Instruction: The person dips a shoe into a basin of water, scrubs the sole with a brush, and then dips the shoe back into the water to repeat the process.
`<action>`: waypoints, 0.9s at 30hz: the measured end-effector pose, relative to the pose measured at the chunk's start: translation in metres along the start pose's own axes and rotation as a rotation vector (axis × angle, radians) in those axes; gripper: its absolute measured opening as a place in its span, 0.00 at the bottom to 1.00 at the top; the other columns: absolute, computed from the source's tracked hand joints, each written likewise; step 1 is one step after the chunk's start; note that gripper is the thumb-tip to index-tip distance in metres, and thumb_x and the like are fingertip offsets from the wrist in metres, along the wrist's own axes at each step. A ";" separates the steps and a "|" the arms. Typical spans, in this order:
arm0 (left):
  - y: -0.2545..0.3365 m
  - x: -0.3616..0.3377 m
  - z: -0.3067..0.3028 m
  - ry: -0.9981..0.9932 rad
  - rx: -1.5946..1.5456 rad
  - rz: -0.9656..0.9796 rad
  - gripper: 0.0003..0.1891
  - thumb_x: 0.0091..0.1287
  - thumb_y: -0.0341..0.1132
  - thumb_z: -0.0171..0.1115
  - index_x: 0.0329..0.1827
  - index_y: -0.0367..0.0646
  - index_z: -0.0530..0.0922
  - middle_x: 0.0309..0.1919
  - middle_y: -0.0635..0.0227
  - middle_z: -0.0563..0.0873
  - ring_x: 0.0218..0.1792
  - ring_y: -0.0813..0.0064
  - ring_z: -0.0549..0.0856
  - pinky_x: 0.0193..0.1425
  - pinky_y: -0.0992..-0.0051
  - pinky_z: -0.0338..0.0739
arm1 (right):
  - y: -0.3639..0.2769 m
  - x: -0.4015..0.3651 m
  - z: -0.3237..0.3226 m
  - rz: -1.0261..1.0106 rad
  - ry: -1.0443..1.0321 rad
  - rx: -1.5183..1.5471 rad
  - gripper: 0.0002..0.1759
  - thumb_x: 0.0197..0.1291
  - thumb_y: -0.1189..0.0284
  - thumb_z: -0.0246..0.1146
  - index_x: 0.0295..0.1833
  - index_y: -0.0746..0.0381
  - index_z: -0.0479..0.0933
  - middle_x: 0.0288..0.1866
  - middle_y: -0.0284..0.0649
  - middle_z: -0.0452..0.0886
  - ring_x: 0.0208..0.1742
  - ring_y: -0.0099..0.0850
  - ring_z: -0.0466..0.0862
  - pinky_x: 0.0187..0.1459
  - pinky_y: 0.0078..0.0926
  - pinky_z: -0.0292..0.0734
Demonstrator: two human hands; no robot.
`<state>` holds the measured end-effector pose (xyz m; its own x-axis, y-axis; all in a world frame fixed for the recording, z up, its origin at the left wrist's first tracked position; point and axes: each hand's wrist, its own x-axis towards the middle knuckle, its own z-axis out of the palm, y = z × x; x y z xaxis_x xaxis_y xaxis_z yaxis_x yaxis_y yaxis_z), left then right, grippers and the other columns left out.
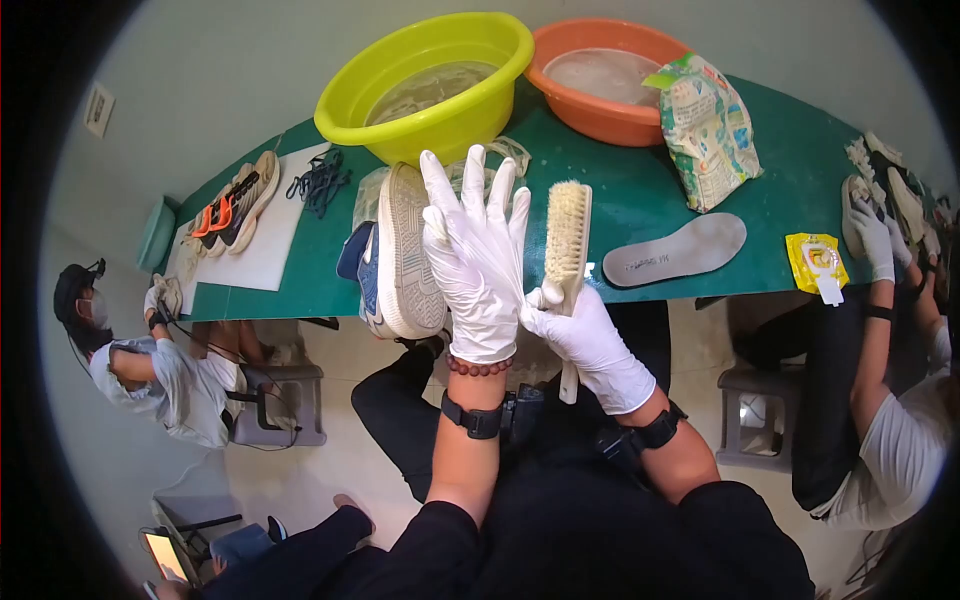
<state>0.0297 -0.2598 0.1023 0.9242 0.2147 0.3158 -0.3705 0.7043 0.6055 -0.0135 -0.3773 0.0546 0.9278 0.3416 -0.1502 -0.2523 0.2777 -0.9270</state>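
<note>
My left hand (475, 265), in a white glove, is raised palm outward with its fingers spread and nothing in it. My right hand (590, 345), also gloved, is closed round the handle of a scrubbing brush (567, 235) held upright, pale bristles at the top. Its fingertips touch the side of my left glove, where the material looks stretched. Just left of my left hand, a blue shoe (370, 280) lies on its side with its patterned cream sole (410, 250) showing. A grey insole (677, 250) lies on the green table (790, 130) to the right of the brush.
Behind my hands stand a yellow-green basin (430, 120) and an orange basin (590, 120), both holding cloudy water. A printed bag (708, 135) leans by the orange one. Orange-black shoes (235, 205), dark laces (320, 182) and a yellow packet (815, 262) lie around. People sit at both sides.
</note>
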 end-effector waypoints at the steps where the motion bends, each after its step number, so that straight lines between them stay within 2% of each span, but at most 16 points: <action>1: -0.001 0.002 0.001 -0.004 0.021 0.013 0.43 0.71 0.67 0.48 0.84 0.65 0.43 0.82 0.54 0.49 0.78 0.47 0.56 0.79 0.51 0.52 | 0.003 0.000 -0.001 -0.010 -0.001 0.014 0.13 0.57 0.77 0.70 0.39 0.57 0.69 0.36 0.27 0.78 0.38 0.17 0.76 0.43 0.19 0.73; 2: -0.003 0.002 0.000 -0.011 0.081 0.049 0.42 0.72 0.66 0.46 0.84 0.66 0.43 0.82 0.55 0.48 0.79 0.46 0.55 0.80 0.52 0.50 | 0.007 0.001 -0.001 -0.020 -0.003 0.030 0.14 0.57 0.77 0.70 0.38 0.57 0.69 0.36 0.28 0.78 0.38 0.17 0.76 0.42 0.19 0.73; 9: -0.005 0.001 -0.005 -0.046 -0.047 0.038 0.40 0.72 0.65 0.48 0.83 0.69 0.45 0.82 0.55 0.47 0.79 0.45 0.54 0.80 0.48 0.52 | -0.014 0.001 -0.015 -0.047 0.069 -0.056 0.13 0.55 0.76 0.71 0.39 0.59 0.72 0.35 0.29 0.79 0.37 0.20 0.79 0.43 0.21 0.75; 11: 0.002 -0.001 -0.007 -0.044 -0.086 0.039 0.40 0.72 0.65 0.49 0.83 0.69 0.46 0.82 0.55 0.47 0.79 0.45 0.54 0.80 0.46 0.52 | -0.014 0.001 -0.019 -0.112 0.122 -0.013 0.14 0.56 0.76 0.71 0.42 0.59 0.72 0.38 0.33 0.80 0.41 0.21 0.80 0.46 0.22 0.76; 15: 0.011 -0.014 -0.004 -0.119 -0.398 -0.144 0.41 0.71 0.66 0.47 0.83 0.71 0.44 0.82 0.55 0.49 0.78 0.45 0.58 0.78 0.43 0.56 | -0.024 0.004 -0.010 -0.137 0.166 0.002 0.17 0.56 0.76 0.72 0.41 0.57 0.68 0.40 0.34 0.79 0.43 0.22 0.79 0.48 0.22 0.76; 20: 0.005 -0.026 -0.003 -0.139 -0.376 -0.156 0.43 0.70 0.68 0.46 0.84 0.68 0.41 0.81 0.53 0.50 0.76 0.43 0.61 0.76 0.41 0.58 | -0.026 0.006 -0.007 -0.142 0.170 0.082 0.19 0.54 0.76 0.72 0.40 0.55 0.65 0.41 0.34 0.78 0.45 0.23 0.79 0.48 0.23 0.75; 23: 0.002 -0.027 -0.002 -0.122 -0.350 -0.161 0.43 0.71 0.68 0.45 0.84 0.67 0.41 0.81 0.53 0.50 0.76 0.43 0.61 0.76 0.41 0.57 | -0.021 0.012 -0.007 -0.177 0.148 0.099 0.20 0.54 0.76 0.72 0.41 0.55 0.66 0.41 0.33 0.76 0.44 0.23 0.79 0.47 0.23 0.75; 24: 0.003 -0.028 -0.002 -0.144 -0.370 -0.156 0.42 0.72 0.66 0.44 0.84 0.63 0.43 0.82 0.51 0.49 0.78 0.45 0.57 0.79 0.43 0.51 | -0.021 0.013 -0.009 -0.177 0.128 0.096 0.19 0.54 0.77 0.72 0.42 0.56 0.66 0.42 0.33 0.76 0.45 0.23 0.78 0.47 0.23 0.75; 27: 0.004 -0.028 -0.002 -0.114 -0.382 -0.158 0.42 0.71 0.66 0.44 0.84 0.63 0.44 0.82 0.50 0.48 0.79 0.46 0.57 0.80 0.44 0.50 | -0.024 0.008 -0.007 -0.156 0.142 0.045 0.19 0.54 0.77 0.71 0.42 0.55 0.66 0.42 0.33 0.76 0.45 0.22 0.78 0.48 0.23 0.75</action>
<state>0.0020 -0.2617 0.0948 0.9427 0.0227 0.3328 -0.1442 0.9273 0.3453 0.0023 -0.3873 0.0733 0.9852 0.1621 -0.0565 -0.1121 0.3583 -0.9268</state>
